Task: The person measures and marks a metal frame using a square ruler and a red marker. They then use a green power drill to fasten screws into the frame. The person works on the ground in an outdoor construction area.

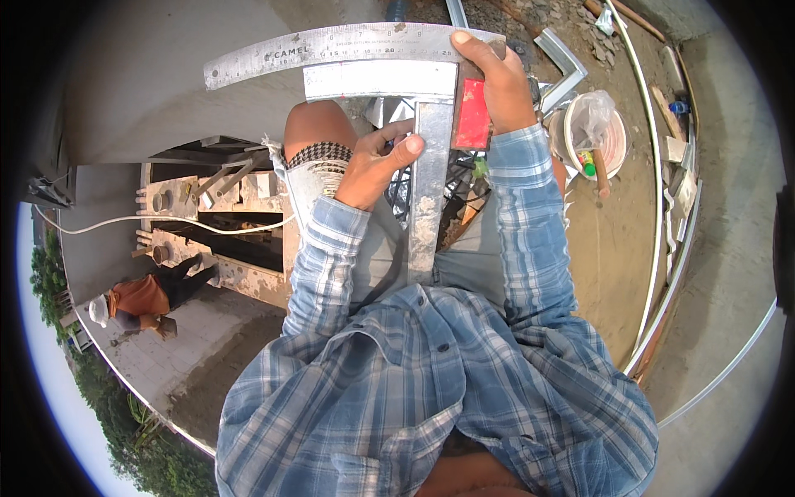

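A metal try square [331, 51] with a red-faced stock lies across the upper middle, its marked blade reaching to the left. My right hand [507, 83] is closed around the stock, thumb pressed on the blade's right end. Below the blade is a bright, flat metal face [381, 80]. A long grey metal profile [428, 190], smeared with dried mortar, runs from there toward my lap. My left hand [381, 164] grips this profile, thumb on its left edge and fingers partly hidden behind it. Whether the bright face and the profile are one piece, I cannot tell.
At the right stands a white bucket [619, 137] with a clear plastic bag [590, 116] and a green-capped item. A bent metal profile [565, 70] lies beside it. White pipes run along the right. Wooden scaffolding [240, 273] and a white-helmeted person [137, 302] are at left.
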A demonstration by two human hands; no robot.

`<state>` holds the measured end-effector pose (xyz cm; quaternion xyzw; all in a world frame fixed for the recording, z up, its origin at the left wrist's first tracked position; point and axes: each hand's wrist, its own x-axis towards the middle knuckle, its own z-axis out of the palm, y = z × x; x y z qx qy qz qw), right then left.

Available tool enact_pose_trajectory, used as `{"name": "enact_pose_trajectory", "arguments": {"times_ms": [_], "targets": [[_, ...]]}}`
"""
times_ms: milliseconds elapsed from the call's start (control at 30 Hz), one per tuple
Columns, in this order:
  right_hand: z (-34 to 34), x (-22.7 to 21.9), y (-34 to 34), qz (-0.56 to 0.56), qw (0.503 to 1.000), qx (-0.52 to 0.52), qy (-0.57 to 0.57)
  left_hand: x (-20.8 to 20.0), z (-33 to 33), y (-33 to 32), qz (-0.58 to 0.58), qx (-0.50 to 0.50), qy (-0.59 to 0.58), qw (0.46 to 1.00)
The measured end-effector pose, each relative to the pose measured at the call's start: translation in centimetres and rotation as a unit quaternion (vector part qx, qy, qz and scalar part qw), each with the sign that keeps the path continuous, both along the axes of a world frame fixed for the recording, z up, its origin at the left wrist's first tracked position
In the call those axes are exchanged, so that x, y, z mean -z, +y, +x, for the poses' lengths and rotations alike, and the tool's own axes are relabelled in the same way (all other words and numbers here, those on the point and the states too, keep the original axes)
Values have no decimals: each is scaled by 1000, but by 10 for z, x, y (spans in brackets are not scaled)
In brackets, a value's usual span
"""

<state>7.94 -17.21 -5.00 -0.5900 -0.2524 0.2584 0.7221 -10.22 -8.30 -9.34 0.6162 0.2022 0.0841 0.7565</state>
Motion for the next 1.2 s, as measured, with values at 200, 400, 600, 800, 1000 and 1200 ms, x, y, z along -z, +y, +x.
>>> {"name": "enact_pose_trajectory", "arguments": {"times_ms": [200, 400, 600, 800, 1000, 1200], "targets": [[-4, -3, -1, 15, 999, 34, -14, -2, 2, 0, -26, 1, 1, 1000], [-6, -8, 1, -27, 998, 30, -44, -1, -2, 4, -5, -2, 3, 1000], [-4, -9, -1, -35, 998, 24, -46, -5, 0, 7, 53, 23, 30, 998], [-8, -6, 9, -30, 999, 29, -22, -5, -6, 10, 54, 17, 46, 997], [-19, -20, 9, 3, 1000, 7, 18, -5, -12, 20, 135, 13, 69, 988], [-12, -8, 11, 11, 1000, 5, 12, -2, -46, 30, -93, -91, 24, 991]]}}
